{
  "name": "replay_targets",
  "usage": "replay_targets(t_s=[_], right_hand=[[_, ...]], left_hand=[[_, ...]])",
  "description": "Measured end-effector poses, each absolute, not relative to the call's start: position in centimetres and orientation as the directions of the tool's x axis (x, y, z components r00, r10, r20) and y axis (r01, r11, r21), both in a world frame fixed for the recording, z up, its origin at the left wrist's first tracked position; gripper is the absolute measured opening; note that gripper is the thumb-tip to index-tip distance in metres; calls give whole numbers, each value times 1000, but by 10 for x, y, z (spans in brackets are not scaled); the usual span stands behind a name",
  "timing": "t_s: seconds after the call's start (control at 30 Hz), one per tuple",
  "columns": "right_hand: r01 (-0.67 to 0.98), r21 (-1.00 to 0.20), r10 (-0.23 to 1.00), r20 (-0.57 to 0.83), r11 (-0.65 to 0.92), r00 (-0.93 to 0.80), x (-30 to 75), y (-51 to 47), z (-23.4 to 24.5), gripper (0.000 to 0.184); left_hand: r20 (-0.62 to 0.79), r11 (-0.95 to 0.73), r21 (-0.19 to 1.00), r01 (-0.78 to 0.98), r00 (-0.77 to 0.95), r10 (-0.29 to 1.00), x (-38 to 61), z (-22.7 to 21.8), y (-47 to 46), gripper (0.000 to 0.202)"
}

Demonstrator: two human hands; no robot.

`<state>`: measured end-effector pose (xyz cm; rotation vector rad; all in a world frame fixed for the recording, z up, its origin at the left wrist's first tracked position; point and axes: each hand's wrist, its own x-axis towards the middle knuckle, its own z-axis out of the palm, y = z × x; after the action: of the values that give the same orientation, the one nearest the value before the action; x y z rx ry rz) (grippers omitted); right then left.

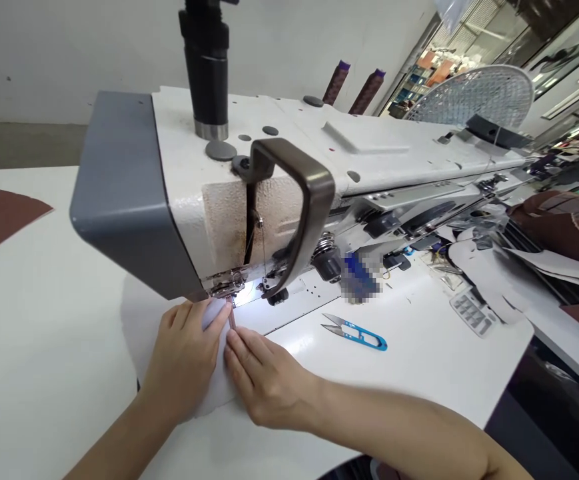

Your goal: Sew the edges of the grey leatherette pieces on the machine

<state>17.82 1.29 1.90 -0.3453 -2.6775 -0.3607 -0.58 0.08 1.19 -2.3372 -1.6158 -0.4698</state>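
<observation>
A pale piece of fabric lies under the head of a white sewing machine, a narrow brown strip running along it toward the lit needle area. My left hand is closed on the fabric just in front of the presser foot, thumb and forefinger pressed beside the strip. Close by on the right, my right hand pinches the near end of the strip, its fingertips together. Part of the fabric is hidden beneath both hands.
Blue-handled thread snips lie open on the white table, right of my hands. A curved metal guard juts from the machine. Two brown thread spools stand behind it. Brown material lies at far left.
</observation>
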Motion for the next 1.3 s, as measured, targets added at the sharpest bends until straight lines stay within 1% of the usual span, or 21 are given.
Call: replay_targets(t_s=[0.3,0.47,0.63,0.73,0.93,1.13,1.23,1.3], right_hand=[[308,178,207,433,934,-877,177,15,17,28],[332,180,225,444,926,-867,176,17,20,28],[341,154,243,443,927,-863,174,18,17,29],[342,168,242,433,925,-868,173,20,16,30],[399,128,288,500,908,-816,174,15,16,28],[387,145,268,506,911,-820,178,12,14,25],[392,162,268,497,906,-825,177,15,15,24],[394,166,270,491,904,-828,176,17,16,24]], left_hand=[[425,-340,-22,940,317,848,-5,13,2,34],[407,-325,-54,944,318,856,-6,14,2,35],[424,-318,-49,947,308,852,-6,15,5,34],[443,-329,-59,942,320,837,-6,14,5,33],[453,-356,-53,933,340,824,-4,12,4,32],[437,-369,-64,927,359,825,-3,16,2,32],[439,-366,-47,930,348,828,-3,17,1,30],[399,-362,-37,931,346,849,-3,18,1,31]])
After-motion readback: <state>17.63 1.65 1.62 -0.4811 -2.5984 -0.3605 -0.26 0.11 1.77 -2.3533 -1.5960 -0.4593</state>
